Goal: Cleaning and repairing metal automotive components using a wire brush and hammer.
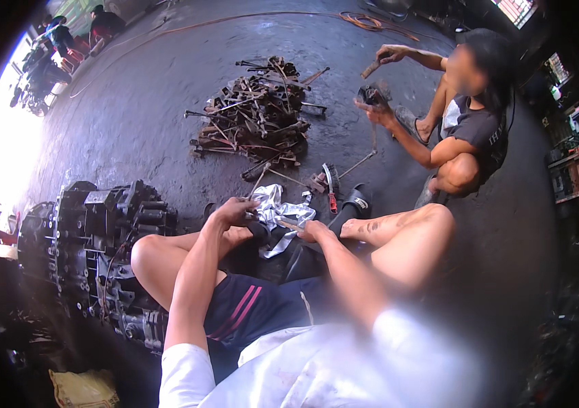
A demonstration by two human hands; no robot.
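Observation:
My left hand (238,212) has its fingers closed at the left end of a slim metal piece over a crumpled white cloth (272,198); what exactly it grips is partly hidden. My right hand (313,231) grips the slim metal piece (288,222) at its right end. Beyond the cloth lies a wire brush with a red handle (332,197), beside small rusty parts (318,182) and thin rods. A black sandal (356,204) is by my right foot.
A pile of rusty linkage rods (252,112) lies ahead. A large gearbox (92,251) stands at my left. A co-worker (466,136) squats at the right, holding tools. People (65,41) and a motorbike are at back left; an orange hose (364,20) lies behind.

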